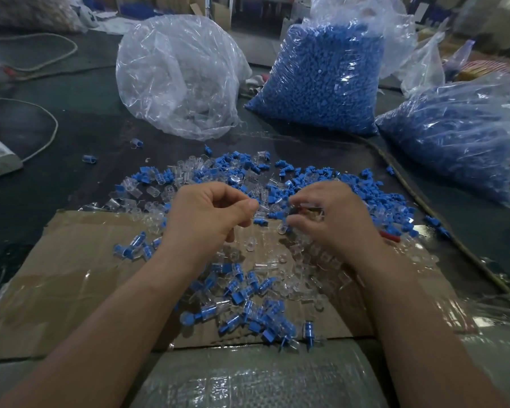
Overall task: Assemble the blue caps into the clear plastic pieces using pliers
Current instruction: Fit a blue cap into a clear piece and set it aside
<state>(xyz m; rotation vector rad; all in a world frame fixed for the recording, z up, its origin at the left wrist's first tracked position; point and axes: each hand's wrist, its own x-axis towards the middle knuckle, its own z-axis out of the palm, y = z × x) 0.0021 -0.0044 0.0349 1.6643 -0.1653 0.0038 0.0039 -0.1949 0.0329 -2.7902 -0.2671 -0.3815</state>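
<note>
Grip, right hand (333, 219): fingers curled round pliers (295, 209), nose pointing left, red handle end showing past the wrist.

Grip, left hand (209, 210): thumb pressed to forefinger, other fingers curled. Cannot tell what is pinched, if anything (too small and too clear to make out).

Working stock, just beyond and under both hands: loose blue caps (374, 195) mixed with clear plastic pieces (315, 260), spread over taped cardboard (71, 260).

Output, nearest the body between the forearms: assembled pieces (248, 307), blue inside clear.

Step judged in hand: bringing one cap and one clear piece together at the plier nose. To do well:
- line the cap up square with the clear opening before any squeeze
- press slowly and evenly, since the clear plastic probably cracks or whitens under a hard bite
- keep the fingertips clear of the nose
- drop finished work on the near heap, apart from loose stock

Reserve, far side of the table: bag of blue caps (321, 83), a second blue bag (460, 136), a clear bag (177, 81).
</note>
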